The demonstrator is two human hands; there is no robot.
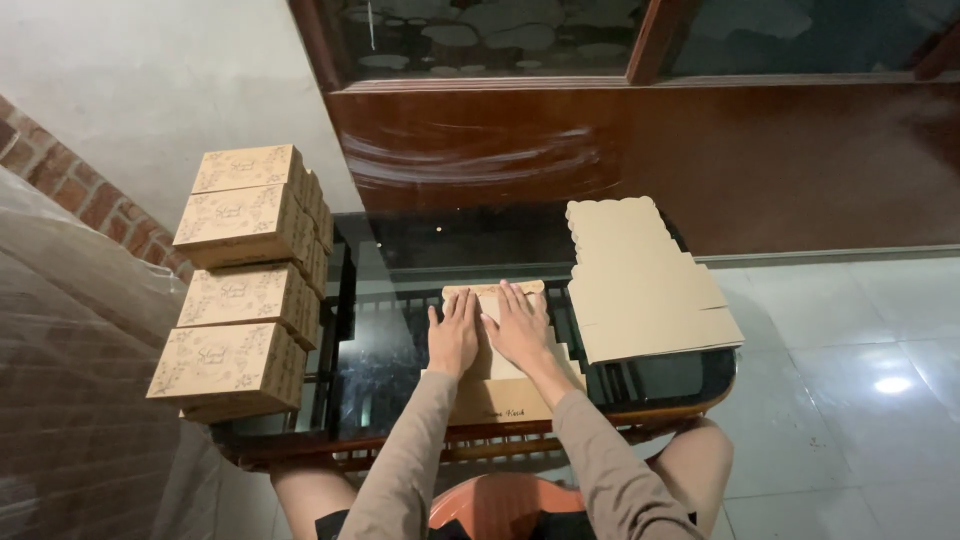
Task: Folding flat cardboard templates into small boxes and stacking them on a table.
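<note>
A flat, unfolded brown cardboard box blank (500,392) lies on the dark glass table (390,370) in front of me. My left hand (453,334) presses flat on its upper left part, fingers together and stretched out. Beside it, my right hand (519,327) also lies palm down on the blank, fingers slightly spread. Neither hand grips anything; both rest on the cardboard.
A stack of flat box blanks (640,285) with scalloped edges lies on the table's right side. Several folded printed brown boxes (245,285) are stacked at the left. A wooden door (600,150) stands behind, white tiled floor (850,380) to the right, brick wall (40,160) at left.
</note>
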